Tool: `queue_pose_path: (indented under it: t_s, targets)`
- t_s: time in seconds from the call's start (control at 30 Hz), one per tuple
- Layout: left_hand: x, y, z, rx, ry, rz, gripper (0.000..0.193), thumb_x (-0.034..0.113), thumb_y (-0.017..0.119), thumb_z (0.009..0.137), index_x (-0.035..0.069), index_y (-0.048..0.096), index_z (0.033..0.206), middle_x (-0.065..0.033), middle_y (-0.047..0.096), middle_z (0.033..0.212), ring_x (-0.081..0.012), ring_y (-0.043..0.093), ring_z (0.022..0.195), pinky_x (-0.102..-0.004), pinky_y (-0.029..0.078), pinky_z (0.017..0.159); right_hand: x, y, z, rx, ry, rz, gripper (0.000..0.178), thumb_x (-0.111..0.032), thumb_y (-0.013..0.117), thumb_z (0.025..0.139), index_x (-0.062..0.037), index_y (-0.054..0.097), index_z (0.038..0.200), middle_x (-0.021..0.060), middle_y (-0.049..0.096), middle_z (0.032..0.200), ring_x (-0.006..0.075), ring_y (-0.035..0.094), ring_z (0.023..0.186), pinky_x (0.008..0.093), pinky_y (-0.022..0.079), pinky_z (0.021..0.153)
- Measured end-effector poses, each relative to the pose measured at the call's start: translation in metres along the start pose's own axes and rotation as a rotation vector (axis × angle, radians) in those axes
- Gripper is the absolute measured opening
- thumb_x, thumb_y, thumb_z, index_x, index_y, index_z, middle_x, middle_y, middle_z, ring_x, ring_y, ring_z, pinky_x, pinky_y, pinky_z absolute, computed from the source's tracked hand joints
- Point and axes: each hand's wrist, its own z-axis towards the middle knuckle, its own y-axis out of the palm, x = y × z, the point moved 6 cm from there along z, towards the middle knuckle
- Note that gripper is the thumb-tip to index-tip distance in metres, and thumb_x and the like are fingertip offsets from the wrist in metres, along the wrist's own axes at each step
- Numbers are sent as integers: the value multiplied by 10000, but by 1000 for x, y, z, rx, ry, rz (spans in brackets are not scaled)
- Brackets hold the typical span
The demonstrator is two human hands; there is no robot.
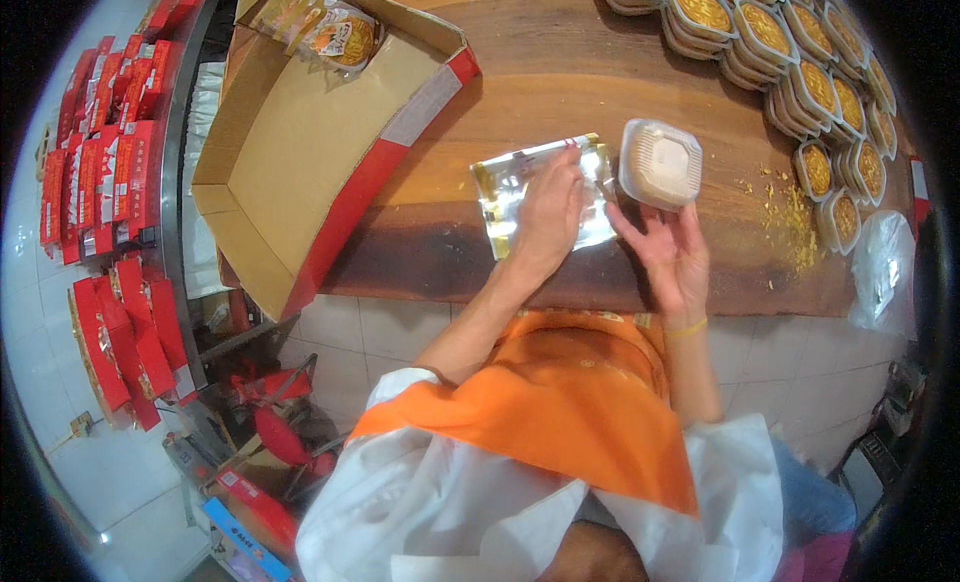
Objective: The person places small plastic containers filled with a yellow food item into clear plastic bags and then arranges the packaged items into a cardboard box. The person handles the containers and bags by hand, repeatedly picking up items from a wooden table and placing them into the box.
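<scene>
A flat silver pouch with gold trim (497, 204) lies near the front edge of the wooden table. My left hand (547, 214) is over it, fingers curled and pressed together on the foil towards its right side. Just right of the pouch is a clear plastic tray (662, 166) with a round, pale cake in it, its plain side facing me. My right hand (672, 254) grips the tray at its near edge with the fingers partly underneath. The right thumb reaches out towards the pouch's open-looking right edge.
An open cardboard box (300, 132) with one packed cake (350, 40) stands left. Stacked trays of golden cakes (765, 30) fill the far right of the table (540, 67). Yellow crumbs (790, 217) and a clear plastic bag (882, 267) lie near them. Red boxes (130, 182) stand far left.
</scene>
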Motion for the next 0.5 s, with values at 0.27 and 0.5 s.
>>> queue_pose_path:
  t_s: [0.27,0.5]
  targets:
    - [-5,-2,-5,22,-12,-77,101,6,460,839,-25,443,933,-219,514,1202,-331,538,1069,-364,442,870,-20,-6,-7,3,7,-316,168,-156,502,912,-69,476,1053,70,546,1071,188,522,1004,395,471,867]
    - [-2,-6,-5,22,7,-204,85,17,468,856,-20,457,931,-217,517,1202,-318,532,1089,-342,438,871,-15,-2,-15,163,137,-583,100,-140,494,911,-65,504,976,36,568,930,119,545,838,284,491,731]
